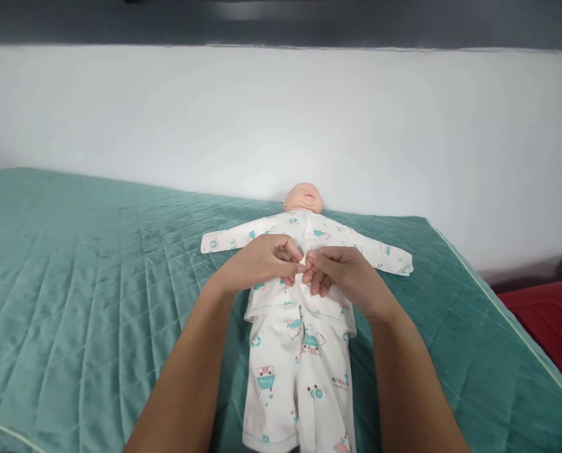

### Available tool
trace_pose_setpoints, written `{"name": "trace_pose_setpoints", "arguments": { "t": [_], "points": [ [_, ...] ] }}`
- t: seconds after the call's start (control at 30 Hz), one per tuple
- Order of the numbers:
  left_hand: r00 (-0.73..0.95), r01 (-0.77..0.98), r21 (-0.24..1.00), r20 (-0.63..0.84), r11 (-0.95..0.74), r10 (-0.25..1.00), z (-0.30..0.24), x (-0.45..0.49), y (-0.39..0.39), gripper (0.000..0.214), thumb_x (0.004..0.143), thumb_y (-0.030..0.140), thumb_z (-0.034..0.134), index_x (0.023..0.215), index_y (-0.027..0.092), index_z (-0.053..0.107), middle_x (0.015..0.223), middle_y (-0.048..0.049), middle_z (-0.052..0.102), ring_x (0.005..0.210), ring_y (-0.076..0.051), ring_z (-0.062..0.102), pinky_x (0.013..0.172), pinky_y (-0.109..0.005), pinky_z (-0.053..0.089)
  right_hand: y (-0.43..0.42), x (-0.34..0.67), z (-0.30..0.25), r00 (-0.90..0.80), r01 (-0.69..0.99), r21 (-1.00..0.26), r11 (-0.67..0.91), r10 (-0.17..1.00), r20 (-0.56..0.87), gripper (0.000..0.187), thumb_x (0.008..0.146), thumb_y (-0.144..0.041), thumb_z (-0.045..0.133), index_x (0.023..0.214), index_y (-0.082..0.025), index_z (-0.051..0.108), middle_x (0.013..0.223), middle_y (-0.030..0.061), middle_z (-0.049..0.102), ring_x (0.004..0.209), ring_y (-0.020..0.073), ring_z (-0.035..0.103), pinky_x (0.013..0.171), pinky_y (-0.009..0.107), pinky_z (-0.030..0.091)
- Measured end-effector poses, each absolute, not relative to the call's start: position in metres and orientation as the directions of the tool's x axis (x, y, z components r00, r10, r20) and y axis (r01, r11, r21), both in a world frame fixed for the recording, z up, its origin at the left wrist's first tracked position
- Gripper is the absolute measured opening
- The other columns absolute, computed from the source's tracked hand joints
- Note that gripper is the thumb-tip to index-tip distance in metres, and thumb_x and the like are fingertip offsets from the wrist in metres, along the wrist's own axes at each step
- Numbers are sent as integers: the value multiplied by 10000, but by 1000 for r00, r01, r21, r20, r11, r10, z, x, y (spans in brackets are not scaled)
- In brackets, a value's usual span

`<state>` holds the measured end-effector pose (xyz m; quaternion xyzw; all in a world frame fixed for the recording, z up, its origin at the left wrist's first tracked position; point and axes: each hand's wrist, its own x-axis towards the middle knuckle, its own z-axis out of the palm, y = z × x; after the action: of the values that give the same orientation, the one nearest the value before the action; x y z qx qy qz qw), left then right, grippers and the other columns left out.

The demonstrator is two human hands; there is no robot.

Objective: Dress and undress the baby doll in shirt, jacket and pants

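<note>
A baby doll [302, 197] lies on its back on a teal quilted bed cover [97, 264], head toward the wall, arms spread. It wears a white printed shirt [281, 229] and matching trousers [300, 377]. My left hand [257, 261] and my right hand [344, 274] meet over the doll's chest. Both are closed in a pinch on the shirt's front edges, fingertips touching at the middle. What sits between the fingertips is too small to make out.
The bed runs along a white wall [281, 126]. Its right edge [498, 314] slopes down to a red object [552, 327] on the floor. Wide stretches of teal cover lie to the left of the doll.
</note>
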<state>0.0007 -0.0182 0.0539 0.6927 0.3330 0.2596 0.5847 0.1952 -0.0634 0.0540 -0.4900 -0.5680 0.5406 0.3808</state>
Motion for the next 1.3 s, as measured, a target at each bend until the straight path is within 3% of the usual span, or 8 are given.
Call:
{"name": "trace_pose_setpoints", "arguments": {
  "t": [0.17,0.43,0.7,0.93,1.07,1.2,1.3],
  "points": [
    [639,189,977,-43,-103,768,54,-2,-17,60,795,202,674,839,174,643,731,-25,698,656,-141,679,632,-263,541,-63,195,53,-219,166,-984,-68,970,-104,351,900,-421,592,691,-153,681,628,49,680,528,124,613,519,246,478],
    [654,196,976,-56,-98,754,53,-3,-16,113,785,160,630,886,163,680,797,-40,722,710,-150,693,701,-279,567,-62,195,51,-210,188,-979,-79,971,-119,363,924,-418,576,702,-150,677,641,53,680,537,125,623,524,241,486],
    [619,149,985,-26,-84,785,51,2,-17,164,755,77,585,879,174,630,656,19,642,579,-97,620,583,-216,524,-63,192,56,-185,159,-983,-95,975,-124,357,920,-393,590,661,-153,643,577,28,641,512,116,610,501,225,464],
    [660,67,998,-29,-20,751,53,-1,-17,228,734,77,644,939,177,628,700,35,601,594,-77,571,579,-215,533,-65,192,56,-148,208,-975,-85,982,-117,375,943,-421,557,677,-165,625,602,28,658,507,121,622,495,230,479],
    [685,148,989,-92,-14,722,52,-7,-14,225,773,178,697,982,190,616,706,33,611,579,-89,585,571,-230,529,-64,196,54,-50,237,-971,-40,997,-54,384,937,-466,564,685,-179,611,632,22,668,517,127,626,499,242,480],
    [697,207,978,-118,-40,707,53,-11,-14,311,781,212,711,1079,209,622,817,0,674,600,-100,601,510,-207,478,-61,203,50,159,263,-961,82,979,127,357,920,-479,590,704,-197,625,649,5,656,533,125,596,530,261,475],
    [699,226,972,-115,-66,706,57,-11,-15,311,816,260,693,1117,206,636,763,8,657,583,-103,589,508,-211,472,-58,208,45,315,295,-945,139,920,234,323,910,-470,598,726,-209,647,694,7,666,596,139,600,596,287,497]
  ]
}}
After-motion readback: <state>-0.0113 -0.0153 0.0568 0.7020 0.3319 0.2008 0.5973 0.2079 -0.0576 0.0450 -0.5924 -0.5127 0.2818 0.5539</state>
